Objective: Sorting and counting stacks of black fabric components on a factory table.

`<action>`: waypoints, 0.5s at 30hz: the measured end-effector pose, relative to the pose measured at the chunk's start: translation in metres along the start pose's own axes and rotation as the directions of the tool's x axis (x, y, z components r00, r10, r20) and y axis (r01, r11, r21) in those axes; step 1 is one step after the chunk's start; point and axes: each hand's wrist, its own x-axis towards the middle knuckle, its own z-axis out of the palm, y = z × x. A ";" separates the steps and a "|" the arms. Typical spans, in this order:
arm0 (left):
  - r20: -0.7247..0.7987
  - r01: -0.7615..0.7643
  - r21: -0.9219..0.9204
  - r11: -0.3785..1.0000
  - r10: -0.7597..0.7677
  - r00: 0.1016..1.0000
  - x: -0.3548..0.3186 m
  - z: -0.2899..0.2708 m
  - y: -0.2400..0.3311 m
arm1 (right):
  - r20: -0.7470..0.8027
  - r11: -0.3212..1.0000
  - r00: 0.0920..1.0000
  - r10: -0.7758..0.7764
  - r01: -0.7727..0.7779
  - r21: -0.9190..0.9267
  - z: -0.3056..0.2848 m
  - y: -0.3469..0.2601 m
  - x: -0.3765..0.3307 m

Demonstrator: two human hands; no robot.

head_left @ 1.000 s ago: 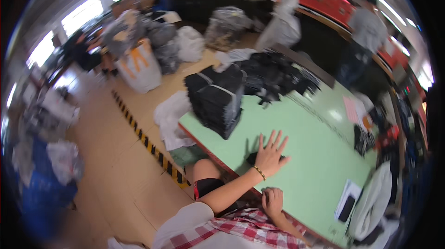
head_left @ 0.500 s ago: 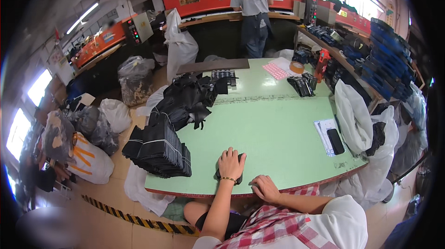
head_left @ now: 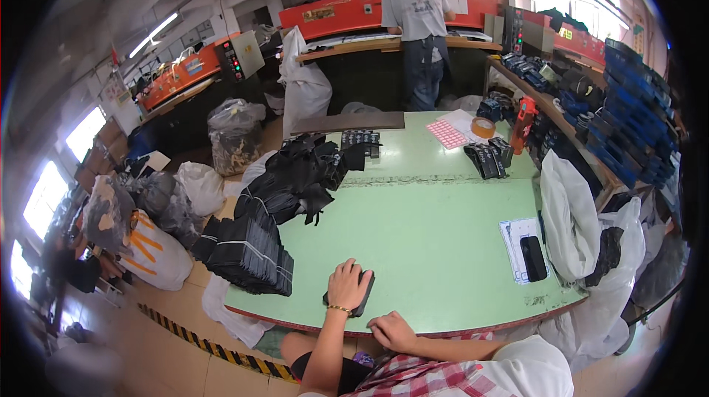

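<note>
My left hand lies palm down over a small black piece, its fingers stretched forward; the piece's dark edges stick out on both sides. To the right, my right hand rests at the table's front edge, holding nothing, with loosely bent fingers apart. Left of my hands stands a banded stack of black fabric pieces. Behind it spreads a loose heap of black pieces. All of these are on the pale green table.
At the right lie a black phone on papers and a white plastic bag. Farther back are small black bundles, orange tape and a pink-patterned sheet. A person stands beyond at a red machine.
The whole view has shifted, so the scene sits lower in it. My left hand is slightly nearer the banded stack, still over the black piece. My right hand stays at the edge.
</note>
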 end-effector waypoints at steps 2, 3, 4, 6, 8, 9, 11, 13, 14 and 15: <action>0.017 0.008 0.003 1.000 -0.008 1.000 0.000 -0.003 0.002 | 0.003 0.999 0.999 -0.039 0.038 0.030 -0.003 0.003 -0.002; 0.023 0.014 0.014 1.000 -0.014 1.000 0.001 -0.003 0.003 | 0.011 0.998 0.999 -0.050 0.049 0.046 -0.002 0.006 -0.004; 0.020 0.001 0.004 1.000 -0.001 1.000 0.001 -0.003 0.003 | 0.020 0.996 0.998 -0.062 0.060 0.064 -0.001 0.008 -0.004; 0.020 0.001 0.002 1.000 -0.002 1.000 0.001 -0.002 0.003 | 0.067 0.998 0.996 -0.055 0.052 0.047 0.002 0.009 -0.006; -0.016 -0.034 -0.028 0.999 0.034 0.999 0.001 -0.003 0.003 | 0.081 0.996 0.994 -0.080 0.077 0.041 0.003 0.013 -0.006; -0.008 -0.024 -0.025 0.999 0.024 1.000 0.001 -0.004 0.004 | 0.086 0.996 0.993 -0.078 0.074 0.053 0.001 0.012 -0.006; 0.000 -0.012 -0.020 1.000 0.012 1.000 0.004 -0.007 0.008 | 0.081 0.991 0.990 -0.113 0.106 0.084 -0.006 0.011 -0.003; -0.014 -0.015 -0.007 1.000 0.015 1.000 0.002 -0.007 0.004 | 0.076 0.991 0.990 -0.120 0.115 0.063 -0.001 0.012 -0.006; -0.012 -0.020 -0.015 1.000 0.020 1.000 0.001 -0.006 0.002 | 0.071 0.992 0.990 -0.125 0.123 0.034 0.000 0.014 -0.008; 0.002 -0.016 -0.015 1.000 0.016 1.000 -0.002 -0.007 0.001 | 0.064 0.992 0.991 -0.120 0.117 0.049 0.002 0.013 -0.009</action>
